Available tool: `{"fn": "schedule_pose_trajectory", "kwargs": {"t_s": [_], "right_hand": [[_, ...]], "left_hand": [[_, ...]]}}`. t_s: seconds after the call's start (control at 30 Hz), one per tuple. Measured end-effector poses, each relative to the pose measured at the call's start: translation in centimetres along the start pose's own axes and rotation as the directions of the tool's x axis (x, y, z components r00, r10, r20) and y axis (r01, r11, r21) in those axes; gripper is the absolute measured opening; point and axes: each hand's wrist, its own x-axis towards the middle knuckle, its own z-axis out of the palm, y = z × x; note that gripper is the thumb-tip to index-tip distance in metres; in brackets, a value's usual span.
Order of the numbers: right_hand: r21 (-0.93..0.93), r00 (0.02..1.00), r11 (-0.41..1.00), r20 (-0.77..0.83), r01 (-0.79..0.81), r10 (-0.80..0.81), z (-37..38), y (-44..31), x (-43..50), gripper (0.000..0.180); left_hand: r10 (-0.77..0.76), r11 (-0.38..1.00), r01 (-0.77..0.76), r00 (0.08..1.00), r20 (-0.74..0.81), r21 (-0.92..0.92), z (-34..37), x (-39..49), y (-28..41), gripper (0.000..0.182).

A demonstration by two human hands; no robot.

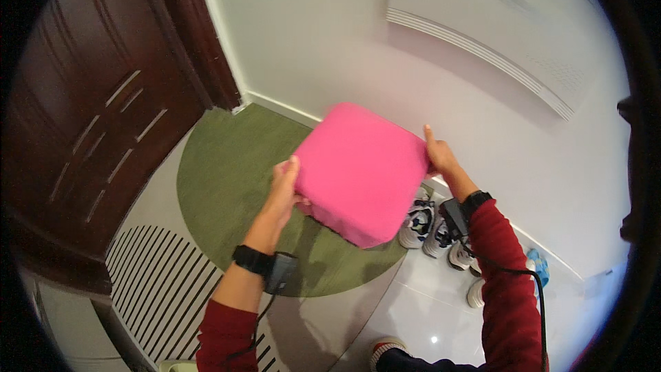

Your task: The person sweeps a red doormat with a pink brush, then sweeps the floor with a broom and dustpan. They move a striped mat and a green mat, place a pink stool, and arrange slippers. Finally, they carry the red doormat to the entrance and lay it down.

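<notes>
A square pink stool or ottoman (361, 170) with rounded corners is held up between my two hands, above the green part of a floor mat. My left hand (286, 186) grips its left side, thumb along the upper edge and fingers curled around the side. At its right side, my right hand (438, 157) clasps the corner with the thumb pointing up. The underside of the pink piece is hidden. Both wrists carry black straps with small dark devices and cables.
Several shoes (415, 227) stand along the wall at the right. The patterned mat (232, 217) reaches a dark wooden door (103, 88) at the left. A white wall-mounted panel or cabinet (490, 26) juts out at the upper right. My foot (387, 349) shows at the bottom.
</notes>
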Motion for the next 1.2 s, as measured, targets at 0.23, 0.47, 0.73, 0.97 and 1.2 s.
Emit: {"fn": "schedule_pose_trajectory", "kwargs": {"t_s": [0.23, 0.47, 0.73, 0.97, 1.2], "right_hand": [[-0.304, 0.967, 0.934, -0.108, 0.187, -0.229, 1.3, 0.7, -0.5, 0.066], [-0.582, 0.819, 0.759, -0.256, 0.294, -0.514, 1.2, -1.2, -5.9, 0.051], [-0.649, 0.474, 0.23, 0.229, 0.725, -0.85, 6.2, 1.3, -18.9, 0.045], [-0.753, 0.504, 0.191, 0.209, 0.63, -0.838, 7.4, 1.0, -19.7, 0.046], [-0.735, 0.394, 0.014, 0.346, 0.677, -0.852, 8.8, 1.4, -24.1, 0.052]], "left_hand": [[-0.028, 0.999, 0.03, 0.996, -0.08, 0.026, -0.5, -0.3, -2.0, 0.064], [-0.129, 0.986, 0.121, 0.99, 0.058, 0.113, -3.6, -6.9, -5.2, 0.081], [-0.179, 0.46, 0.065, 0.984, 0.02, 0.885, -10.7, -23.3, -16.8, 0.05], [-0.025, 0.166, -0.187, 0.981, 0.194, 0.968, -12.0, -33.0, -22.5, 0.037], [-0.054, 0.192, -0.212, 0.973, 0.226, 0.958, -11.8, -33.4, -21.0, 0.032]]}}
